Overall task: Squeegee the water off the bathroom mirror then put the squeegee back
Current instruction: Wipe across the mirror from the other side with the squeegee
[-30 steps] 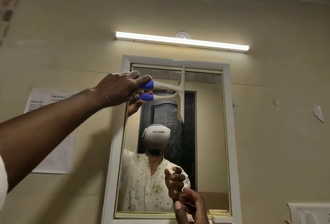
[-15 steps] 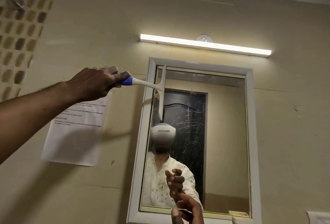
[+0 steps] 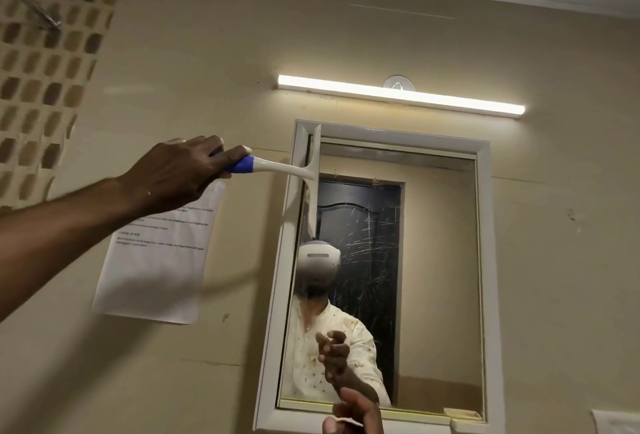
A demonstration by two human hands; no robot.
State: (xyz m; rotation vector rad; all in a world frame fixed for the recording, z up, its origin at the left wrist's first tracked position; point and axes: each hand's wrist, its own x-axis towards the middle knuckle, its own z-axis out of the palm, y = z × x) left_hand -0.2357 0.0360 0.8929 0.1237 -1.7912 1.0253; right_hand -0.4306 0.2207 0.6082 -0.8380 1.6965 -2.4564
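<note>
At the bottom edge of the head view, nearest the camera, the person's right hand [image 3: 353, 414] rises into frame with its fingers loosely curled and nothing visibly in them; part of it is cut off, so little more can be said. Higher and to the left, the left hand [image 3: 180, 170] reaches out on a bare forearm, its fingers and thumb wrapped round the blue grip of a white plastic squeegee with a blue handle end [image 3: 277, 169]. The two hands are well apart.

The squeegee's long blade stands upright against the left edge of the white-framed rectangular wall mirror [image 3: 483, 260], its top overlapping the frame's upper left corner. Fine streaks and splash marks show on the glass where the dark door is reflected, so much of the pane appears not yet wiped.

The tool looks light and rigid, a thin moulded stem joining a flat blade holder; its wiping edge is probably soft rubber, though that cannot be made out here. The blue end, where the hand sits, seems the sensible place to hold, and a wet handle could slip. The mirror is hard and breakable, best met with even pressure.

To the left of the mirror, a white printed paper notice [image 3: 156, 260] is fixed to the beige wall; its lines of text are too blurred to read. Above the mirror glows a long white tube light [image 3: 398, 94]. No brand marks are legible.
</note>
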